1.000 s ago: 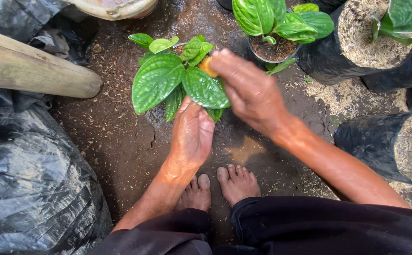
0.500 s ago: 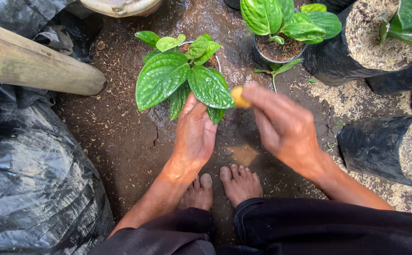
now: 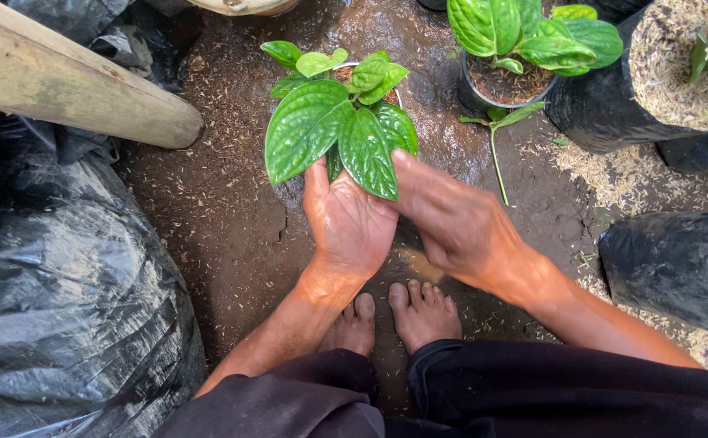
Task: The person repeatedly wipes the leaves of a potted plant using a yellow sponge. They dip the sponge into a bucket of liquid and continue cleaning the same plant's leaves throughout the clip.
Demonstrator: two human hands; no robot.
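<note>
While squatting on wet soil [image 3: 232,235], left hand [image 3: 350,223] cups under plant [image 3: 342,130] leaves, fingers open, palm up. Right hand [image 3: 451,223] hovers beside, fingers loosely extended, empty. Plant upright in small pot; likely tidying, leaf-check unfinished. Loose leaf [image 3: 501,122] near.

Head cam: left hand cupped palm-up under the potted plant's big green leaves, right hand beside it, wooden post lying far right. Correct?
Not quite. The wooden post lies at far left, as the head view shows. The left hand is palm-up under the potted plant, the right hand beside it.
</note>
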